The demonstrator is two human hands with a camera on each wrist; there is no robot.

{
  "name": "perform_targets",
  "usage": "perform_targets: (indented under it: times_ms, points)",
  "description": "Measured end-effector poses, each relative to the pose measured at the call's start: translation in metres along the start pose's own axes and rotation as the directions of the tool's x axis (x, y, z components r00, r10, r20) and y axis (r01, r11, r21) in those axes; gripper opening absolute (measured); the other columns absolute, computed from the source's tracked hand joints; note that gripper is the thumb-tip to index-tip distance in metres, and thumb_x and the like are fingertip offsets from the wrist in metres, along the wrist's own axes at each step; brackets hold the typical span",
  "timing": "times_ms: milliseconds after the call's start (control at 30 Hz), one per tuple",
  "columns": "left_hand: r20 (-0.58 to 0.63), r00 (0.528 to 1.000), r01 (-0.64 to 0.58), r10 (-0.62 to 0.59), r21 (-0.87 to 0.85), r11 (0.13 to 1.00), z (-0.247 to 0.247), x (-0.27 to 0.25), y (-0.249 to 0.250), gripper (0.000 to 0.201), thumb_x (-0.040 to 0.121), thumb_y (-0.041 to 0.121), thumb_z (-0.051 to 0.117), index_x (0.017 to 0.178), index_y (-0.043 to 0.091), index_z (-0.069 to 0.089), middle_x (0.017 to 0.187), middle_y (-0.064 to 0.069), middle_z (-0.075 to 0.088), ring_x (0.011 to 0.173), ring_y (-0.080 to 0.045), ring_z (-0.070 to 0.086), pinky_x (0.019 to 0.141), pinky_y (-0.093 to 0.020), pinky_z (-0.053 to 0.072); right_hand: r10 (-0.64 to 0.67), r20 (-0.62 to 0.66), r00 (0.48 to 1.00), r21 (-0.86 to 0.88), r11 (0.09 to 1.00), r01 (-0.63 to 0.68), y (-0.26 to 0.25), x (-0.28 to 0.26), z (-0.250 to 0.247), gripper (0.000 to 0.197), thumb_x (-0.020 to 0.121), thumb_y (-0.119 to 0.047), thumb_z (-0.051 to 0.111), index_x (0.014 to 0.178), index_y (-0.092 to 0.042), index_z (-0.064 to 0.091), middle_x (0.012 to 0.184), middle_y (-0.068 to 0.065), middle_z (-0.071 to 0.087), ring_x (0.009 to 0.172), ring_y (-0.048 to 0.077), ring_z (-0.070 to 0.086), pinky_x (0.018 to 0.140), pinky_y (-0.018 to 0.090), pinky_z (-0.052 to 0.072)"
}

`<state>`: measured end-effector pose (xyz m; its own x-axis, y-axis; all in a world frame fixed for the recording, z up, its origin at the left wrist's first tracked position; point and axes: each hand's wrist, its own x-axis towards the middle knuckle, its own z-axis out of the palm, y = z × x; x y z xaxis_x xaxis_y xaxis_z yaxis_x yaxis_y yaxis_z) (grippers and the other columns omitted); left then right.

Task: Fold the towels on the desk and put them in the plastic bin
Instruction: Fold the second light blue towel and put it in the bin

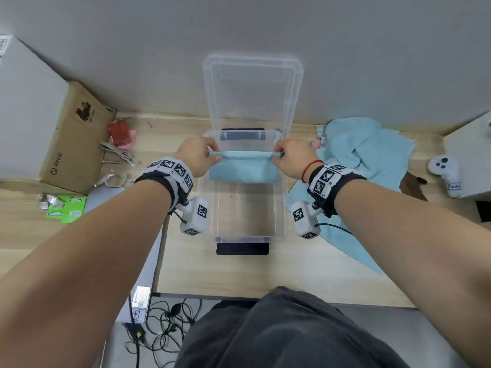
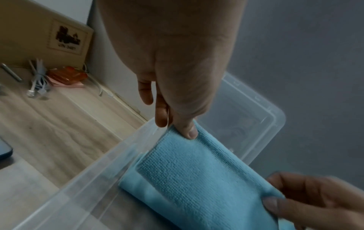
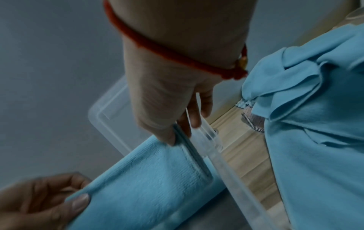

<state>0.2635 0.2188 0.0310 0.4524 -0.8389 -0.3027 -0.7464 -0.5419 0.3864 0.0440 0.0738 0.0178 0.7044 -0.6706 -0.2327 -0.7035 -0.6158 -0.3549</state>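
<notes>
Blue towel (image 1: 243,168) hangs folded in the bin's (image 1: 284,208) far half, one top corner in each hand

Left hand (image 1: 195,159) and right hand (image 1: 292,158) each pinch an end of the upper fold, thumb over curled fingers; its long axis runs across the bin, wall to wall, lower edge seemingly near the floor. Both hands are equally near, so straight down looks right. More towels (image 1: 366,152) lie unfolded on the desk (image 1: 239,277), just right of the bin

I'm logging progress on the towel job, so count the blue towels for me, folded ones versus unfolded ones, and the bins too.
Folded blue towel, pinched at its ends by the left hand and right hand inside the bin: 1
Unfolded blue towels, in a crumpled heap right of the bin: at least 1; layers cannot be separated
Plastic bin: 1
Total: 3
</notes>
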Motion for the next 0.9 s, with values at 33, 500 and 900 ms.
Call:
perform_targets:
  times_ms: [33,500,900]
  points:
    - [0.014,1.000,-0.011,0.011,0.021,1.000,0.003,0.007,-0.003,0.009,0.086,0.031,0.068,0.091,0.027,0.062,0.081,0.000,0.063,0.082,-0.022,0.060,0.075,-0.032,0.049,0.004,-0.020,1.000,-0.069,0.998,-0.005,-0.001,0.006,0.005,0.023,0.091,-0.034,0.057,0.106,-0.019,0.065,0.103,0.003,0.062,0.099,0.024,0.058,0.066,0.025,0.027]
    - [0.280,0.951,-0.296,0.130,0.701,0.649,0.031,0.067,-0.012,0.012,0.092,0.028,0.057,0.100,0.027,0.066,0.090,-0.003,0.063,0.100,-0.022,0.049,0.088,-0.040,0.031,0.034,-0.071,0.997,-0.515,0.855,-0.066,-0.022,0.048,0.047,0.024,0.072,-0.022,0.058,0.085,-0.012,0.075,0.123,0.016,0.045,0.108,0.034,0.039,0.084,0.047,0.032]
    - [0.276,0.956,-0.270,0.098,0.701,0.660,0.031,0.064,0.005,0.024,0.077,0.000,0.055,0.086,0.021,0.053,0.090,-0.001,0.060,0.108,-0.024,0.045,0.099,-0.045,0.028,0.058,-0.156,0.986,-0.537,0.833,-0.134,-0.021,0.054,0.058,0.019,0.065,-0.008,0.063,0.085,-0.008,0.062,0.113,0.016,0.049,0.092,0.030,0.043,0.074,0.041,0.034]
